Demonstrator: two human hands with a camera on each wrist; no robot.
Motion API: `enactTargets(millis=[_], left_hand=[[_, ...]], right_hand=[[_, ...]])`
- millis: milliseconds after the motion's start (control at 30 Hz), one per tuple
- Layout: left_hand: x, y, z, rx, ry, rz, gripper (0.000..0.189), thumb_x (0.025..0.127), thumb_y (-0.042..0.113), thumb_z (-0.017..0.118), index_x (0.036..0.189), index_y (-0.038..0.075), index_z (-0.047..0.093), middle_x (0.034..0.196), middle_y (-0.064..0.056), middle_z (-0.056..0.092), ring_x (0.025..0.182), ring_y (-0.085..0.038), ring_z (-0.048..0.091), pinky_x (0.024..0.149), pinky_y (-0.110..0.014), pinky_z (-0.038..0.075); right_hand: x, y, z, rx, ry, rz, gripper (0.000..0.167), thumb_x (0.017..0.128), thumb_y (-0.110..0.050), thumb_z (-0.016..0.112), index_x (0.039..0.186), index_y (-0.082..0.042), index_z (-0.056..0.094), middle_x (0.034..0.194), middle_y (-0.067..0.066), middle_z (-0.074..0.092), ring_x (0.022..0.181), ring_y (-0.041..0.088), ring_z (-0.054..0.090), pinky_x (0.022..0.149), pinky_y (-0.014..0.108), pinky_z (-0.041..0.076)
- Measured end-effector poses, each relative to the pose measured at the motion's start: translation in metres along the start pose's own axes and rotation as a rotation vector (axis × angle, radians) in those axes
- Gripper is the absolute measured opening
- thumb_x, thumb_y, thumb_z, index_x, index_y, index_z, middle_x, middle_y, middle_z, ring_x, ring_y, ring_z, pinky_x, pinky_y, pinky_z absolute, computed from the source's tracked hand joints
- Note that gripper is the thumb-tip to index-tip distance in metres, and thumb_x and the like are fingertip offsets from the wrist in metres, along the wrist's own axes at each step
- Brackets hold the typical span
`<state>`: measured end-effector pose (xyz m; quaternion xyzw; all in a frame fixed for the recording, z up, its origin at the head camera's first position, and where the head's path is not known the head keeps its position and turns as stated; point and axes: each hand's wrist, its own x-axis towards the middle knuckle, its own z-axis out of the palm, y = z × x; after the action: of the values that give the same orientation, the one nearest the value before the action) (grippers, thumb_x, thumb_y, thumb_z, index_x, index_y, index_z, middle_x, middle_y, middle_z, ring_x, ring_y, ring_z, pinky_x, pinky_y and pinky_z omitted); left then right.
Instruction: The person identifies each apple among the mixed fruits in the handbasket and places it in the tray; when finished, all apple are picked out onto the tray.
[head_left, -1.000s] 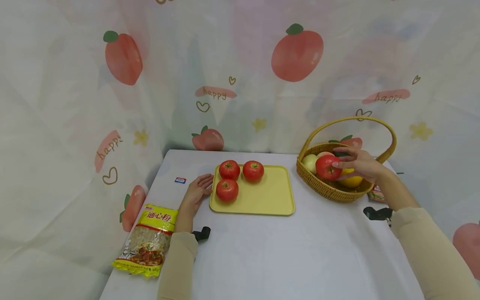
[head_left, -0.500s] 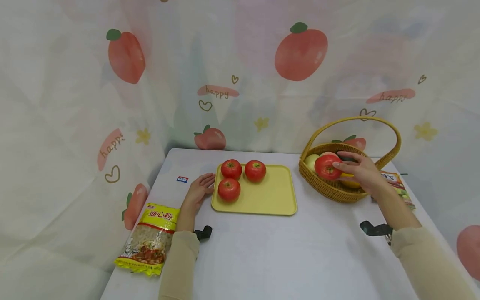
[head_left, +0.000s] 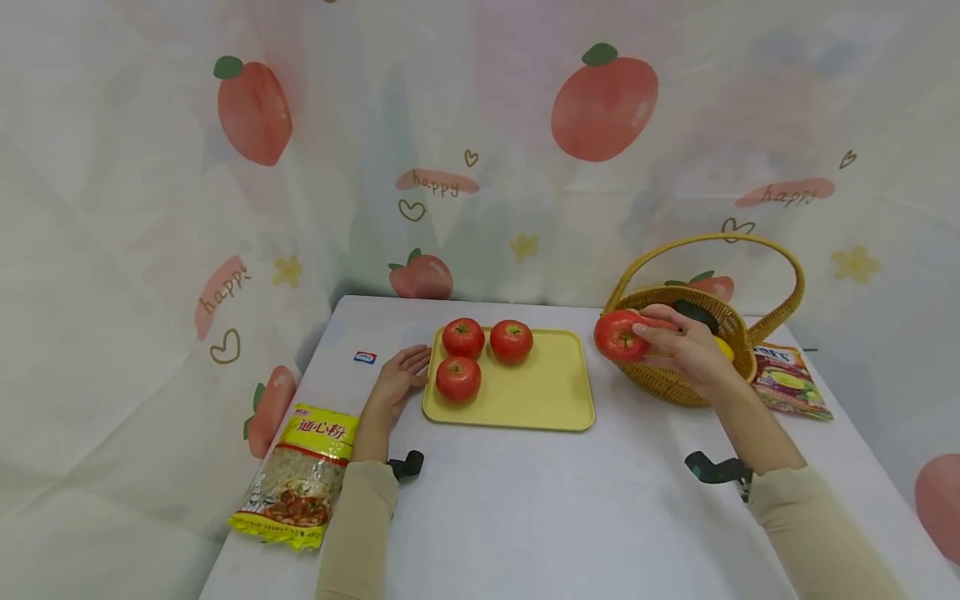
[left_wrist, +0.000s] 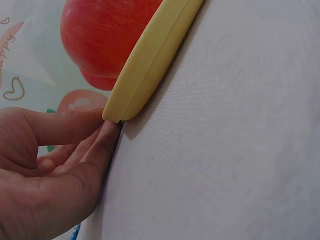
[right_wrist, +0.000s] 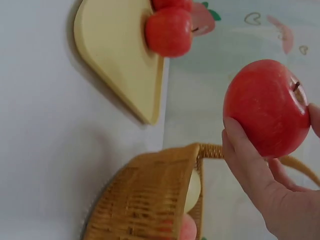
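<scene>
My right hand [head_left: 688, 354] holds a red apple [head_left: 619, 335] between thumb and fingers. The apple is in the air over the left rim of the wicker basket [head_left: 660, 385]; in the right wrist view, the apple [right_wrist: 265, 107] is above the basket's side. My left hand [head_left: 396, 385] lies at the left edge of the yellow tray [head_left: 532, 400], fingers loosely extended. In the left wrist view, the thumb and fingertips touch the tray's rim [left_wrist: 145, 70]. Several red apples [head_left: 458, 379] are on the tray's left part. The basket's other contents are partly hidden by my right hand.
The basket's tall handle [head_left: 712, 237] arches above it, and dark green and yellow produce shows inside. A colourful packet [head_left: 793, 383] lies right of the basket. At the left are a yellow pasta bag [head_left: 300, 479] and a small blue-red label [head_left: 365, 357]. A printed curtain [head_left: 510, 150] surrounds the table.
My right hand has moved left with the apple, from over the basket's middle to its left rim, uncovering the packet at the right. My left hand has stayed at the tray.
</scene>
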<state>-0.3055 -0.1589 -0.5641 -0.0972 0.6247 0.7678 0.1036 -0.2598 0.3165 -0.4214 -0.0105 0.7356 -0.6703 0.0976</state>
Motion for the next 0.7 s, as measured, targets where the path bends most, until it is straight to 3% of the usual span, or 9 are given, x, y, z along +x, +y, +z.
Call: enactTargets(millis=[267, 433, 700], left_hand=[[-0.004, 0.003, 0.001, 0.001, -0.001, 0.006, 0.07, 0.09, -0.022, 0.057, 0.152, 0.011, 0.05, 0.155, -0.009, 0.053, 0.146, -0.022, 0.048, 0.118, -0.036, 0.042], [-0.004, 0.003, 0.0, 0.001, -0.002, 0.007, 0.07, 0.09, -0.023, 0.056, 0.152, 0.011, 0.05, 0.156, -0.009, 0.052, 0.146, -0.022, 0.047, 0.118, -0.036, 0.041], [-0.003, 0.002, 0.001, 0.001, -0.003, 0.003, 0.07, 0.091, -0.022, 0.056, 0.152, 0.011, 0.049, 0.156, -0.009, 0.052, 0.146, -0.022, 0.047, 0.118, -0.036, 0.042]], right_hand=[[0.005, 0.002, 0.024, -0.076, -0.001, -0.021, 0.062, 0.101, -0.033, 0.07, 0.15, -0.005, 0.045, 0.138, 0.003, 0.047, 0.105, 0.012, 0.069, 0.089, 0.034, 0.061], [0.004, 0.003, 0.034, -0.008, -0.035, -0.012, 0.063, 0.1, -0.03, 0.071, 0.151, -0.007, 0.043, 0.131, 0.001, 0.06, 0.107, 0.012, 0.07, 0.093, 0.04, 0.06], [0.008, 0.013, 0.055, 0.057, -0.066, -0.021, 0.061, 0.102, -0.024, 0.069, 0.157, -0.018, 0.043, 0.147, 0.008, 0.054, 0.108, 0.016, 0.072, 0.092, 0.052, 0.059]])
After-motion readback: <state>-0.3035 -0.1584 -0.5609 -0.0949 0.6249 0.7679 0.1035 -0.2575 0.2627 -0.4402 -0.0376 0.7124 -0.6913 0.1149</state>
